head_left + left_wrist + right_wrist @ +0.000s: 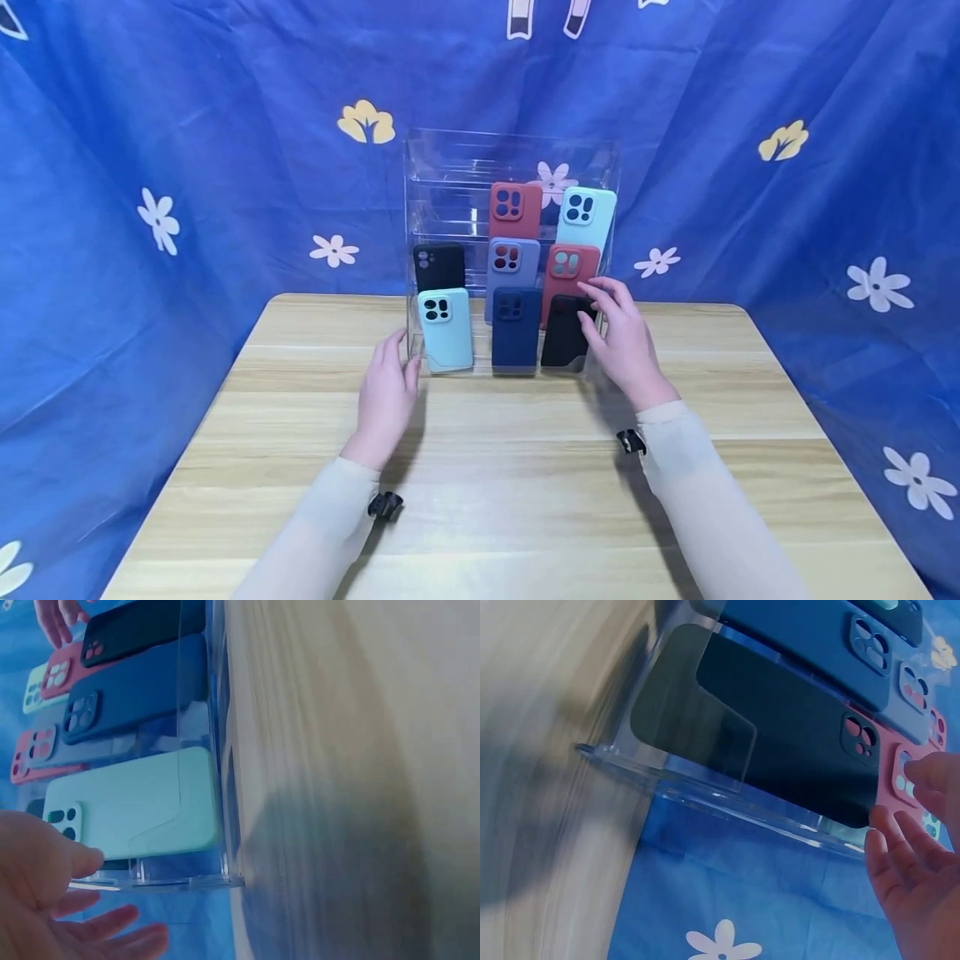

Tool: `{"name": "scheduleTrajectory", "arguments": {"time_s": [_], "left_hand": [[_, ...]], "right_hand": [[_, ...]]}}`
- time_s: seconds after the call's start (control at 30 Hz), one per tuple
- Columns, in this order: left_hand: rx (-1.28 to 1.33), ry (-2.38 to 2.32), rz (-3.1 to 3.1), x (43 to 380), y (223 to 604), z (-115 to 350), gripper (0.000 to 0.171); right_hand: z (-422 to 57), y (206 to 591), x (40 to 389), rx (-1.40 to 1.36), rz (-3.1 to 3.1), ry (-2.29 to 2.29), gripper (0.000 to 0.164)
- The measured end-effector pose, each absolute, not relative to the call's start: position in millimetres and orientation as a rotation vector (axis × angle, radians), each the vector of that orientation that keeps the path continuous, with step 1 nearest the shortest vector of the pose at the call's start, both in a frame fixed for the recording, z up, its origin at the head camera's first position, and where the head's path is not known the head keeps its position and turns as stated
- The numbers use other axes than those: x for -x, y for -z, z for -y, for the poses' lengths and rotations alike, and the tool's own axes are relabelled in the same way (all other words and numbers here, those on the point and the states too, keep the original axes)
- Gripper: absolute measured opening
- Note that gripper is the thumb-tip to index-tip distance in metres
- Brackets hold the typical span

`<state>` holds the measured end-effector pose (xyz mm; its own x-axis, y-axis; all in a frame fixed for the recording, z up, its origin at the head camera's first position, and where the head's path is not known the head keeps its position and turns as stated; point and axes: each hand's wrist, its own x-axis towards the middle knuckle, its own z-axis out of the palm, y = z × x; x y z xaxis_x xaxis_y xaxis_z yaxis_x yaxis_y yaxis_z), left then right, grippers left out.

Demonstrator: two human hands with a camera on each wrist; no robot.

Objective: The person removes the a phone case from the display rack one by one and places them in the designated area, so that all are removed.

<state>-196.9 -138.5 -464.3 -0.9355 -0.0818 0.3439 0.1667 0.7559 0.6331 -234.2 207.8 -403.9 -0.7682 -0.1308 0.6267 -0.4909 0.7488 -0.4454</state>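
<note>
A clear tiered display rack stands on the table with phone cases propped on its steps. At its left side is my left hand, thumb by the edge of the mint phone case and the other fingers loosely extended outside the rack. My right hand is at the right side, fingers spread and slightly bent near the top of the black phone case; whether it touches the case I cannot tell. Between them in the front row stands a navy phone case. Neither hand appears to grip anything.
Behind the front row are another black case, a lavender case, two red cases, the upper and the right one, and a light blue case. Wood-grain table extends forward; a blue flowered curtain hangs behind.
</note>
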Motion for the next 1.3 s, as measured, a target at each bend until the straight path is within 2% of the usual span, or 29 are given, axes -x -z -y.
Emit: {"name": "scheduleTrajectory", "arguments": {"time_s": [0.23, 0.6, 1.3], "left_hand": [[0.059, 1.100, 2.563, 208, 467, 140, 0.047], [0.033, 1.193, 2.477, 219, 470, 141, 0.036], [0.035, 1.351, 2.443, 226, 473, 151, 0.034]], "right_hand": [[-210, 410, 241, -0.458, 2.357, -0.794, 0.039], [-221, 414, 246, -0.407, 2.336, -0.802, 0.022], [-235, 411, 245, -0.362, 2.346, -0.998, 0.019]]}}
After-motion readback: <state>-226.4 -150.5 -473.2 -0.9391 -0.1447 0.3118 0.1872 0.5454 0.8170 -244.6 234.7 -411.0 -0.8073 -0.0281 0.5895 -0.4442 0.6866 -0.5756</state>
